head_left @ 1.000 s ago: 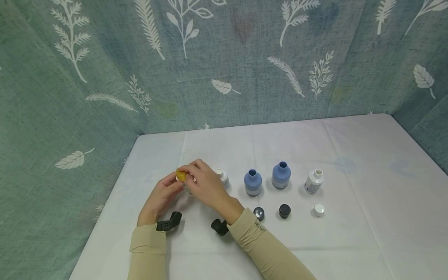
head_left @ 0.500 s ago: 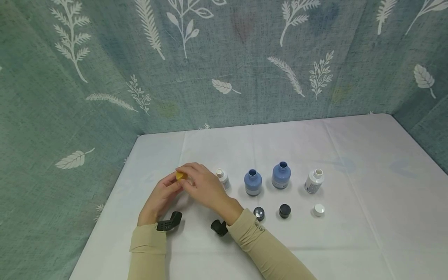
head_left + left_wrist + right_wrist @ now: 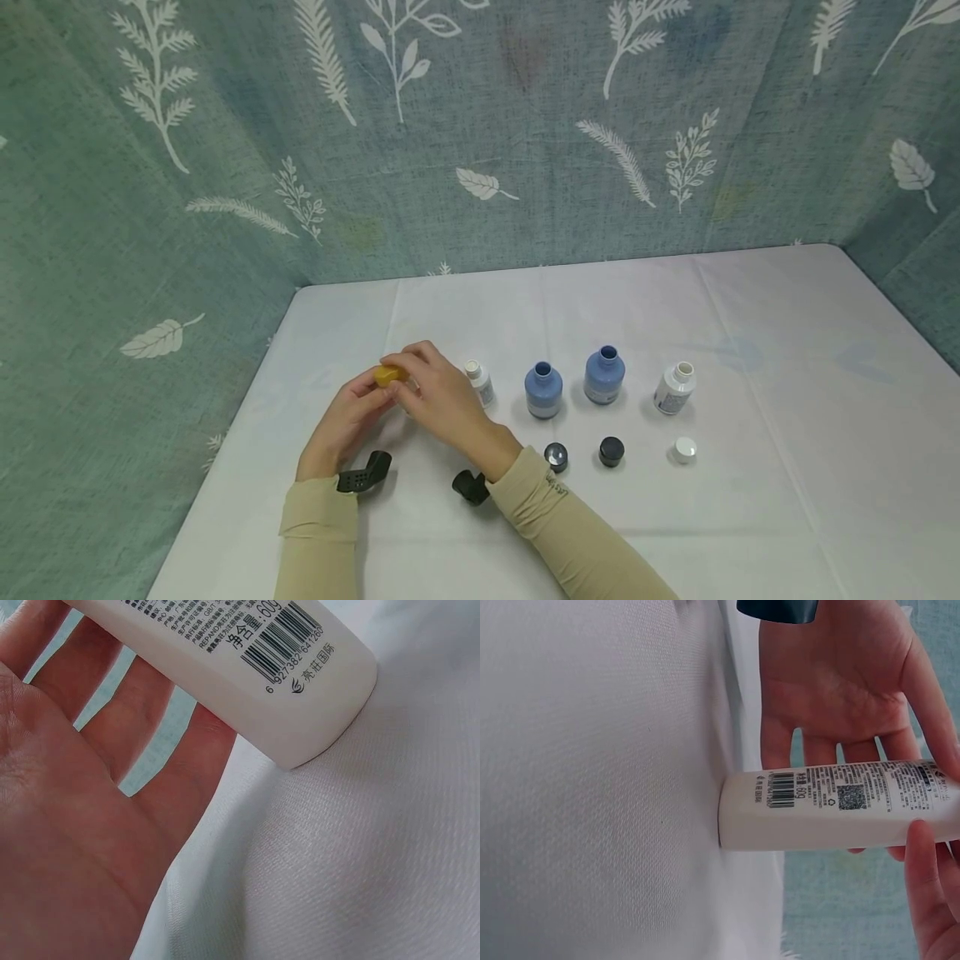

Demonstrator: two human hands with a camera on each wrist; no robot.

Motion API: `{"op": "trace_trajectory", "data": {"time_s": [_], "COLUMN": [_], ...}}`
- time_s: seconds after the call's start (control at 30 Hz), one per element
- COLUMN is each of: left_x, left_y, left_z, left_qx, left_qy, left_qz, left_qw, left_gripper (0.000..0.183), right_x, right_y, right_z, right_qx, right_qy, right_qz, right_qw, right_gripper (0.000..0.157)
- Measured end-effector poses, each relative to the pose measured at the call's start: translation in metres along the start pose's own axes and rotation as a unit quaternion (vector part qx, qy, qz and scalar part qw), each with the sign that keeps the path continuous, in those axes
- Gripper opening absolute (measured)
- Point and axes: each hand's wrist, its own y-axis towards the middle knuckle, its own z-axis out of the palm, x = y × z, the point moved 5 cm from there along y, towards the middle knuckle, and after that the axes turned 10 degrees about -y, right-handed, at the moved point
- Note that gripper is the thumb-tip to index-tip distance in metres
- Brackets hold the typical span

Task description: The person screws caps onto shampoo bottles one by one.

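Observation:
A white bottle [image 3: 795, 825] with printed text, a barcode and a QR code stands upright with its base at the cloth. My left hand [image 3: 345, 421] holds it; in the left wrist view the fingers [image 3: 109, 724] pass behind the bottle [image 3: 262, 697]. On its top is a yellow cap [image 3: 387, 376], which my right hand [image 3: 444, 402] pinches between thumb and fingers. From the head view most of this bottle is hidden behind the hands. One right fingertip [image 3: 920, 836] lies against the bottle's upper part in the right wrist view.
Right of the hands stand uncapped bottles: a slim white one [image 3: 480, 385], two blue ones [image 3: 543, 392] [image 3: 603, 377] and another white one [image 3: 674, 389]. Before them lie a shiny dark cap [image 3: 556, 457], a black cap [image 3: 611, 452] and a white cap [image 3: 684, 450]. Patterned green cloth [image 3: 480, 225] hangs behind.
My right fingers have shifted around the yellow cap, dipping and then rising again, and the cap shows a different side. The left hand and the other bottles stay put.

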Motion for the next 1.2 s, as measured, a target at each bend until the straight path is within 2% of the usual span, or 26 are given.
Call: {"op": "trace_trajectory", "data": {"time_s": [0.13, 0.37, 0.63, 0.97, 1.2], "left_x": [0.0002, 0.0018, 0.0006, 0.0026, 0.0017], "left_y": [0.0002, 0.0004, 0.0002, 0.0004, -0.0004], "left_z": [0.0002, -0.0005, -0.0003, -0.0020, -0.0013], "left_qx": [0.010, 0.007, 0.010, -0.012, -0.015], "left_qy": [-0.007, -0.006, -0.003, 0.000, 0.002], "left_qz": [0.008, 0.004, 0.005, -0.007, -0.008], "left_qw": [0.9999, 1.0000, 0.9999, 0.9999, 0.9999], "left_gripper": [0.028, 0.028, 0.032, 0.040, 0.041], "right_x": [-0.0003, -0.0016, -0.0032, -0.0043, -0.0040], "right_y": [-0.0002, -0.0004, 0.0005, 0.0007, 0.0007], "right_z": [0.0000, 0.0001, -0.0007, 0.0005, -0.0005], "right_qx": [0.004, 0.013, 0.003, 0.006, 0.009], "right_qy": [0.008, 0.012, 0.010, 0.012, 0.011], "right_qz": [0.001, 0.013, 0.029, 0.037, 0.041], "right_qw": [1.000, 1.000, 1.000, 0.999, 0.999], "right_gripper": [0.029, 0.029, 0.027, 0.030, 0.031]}}
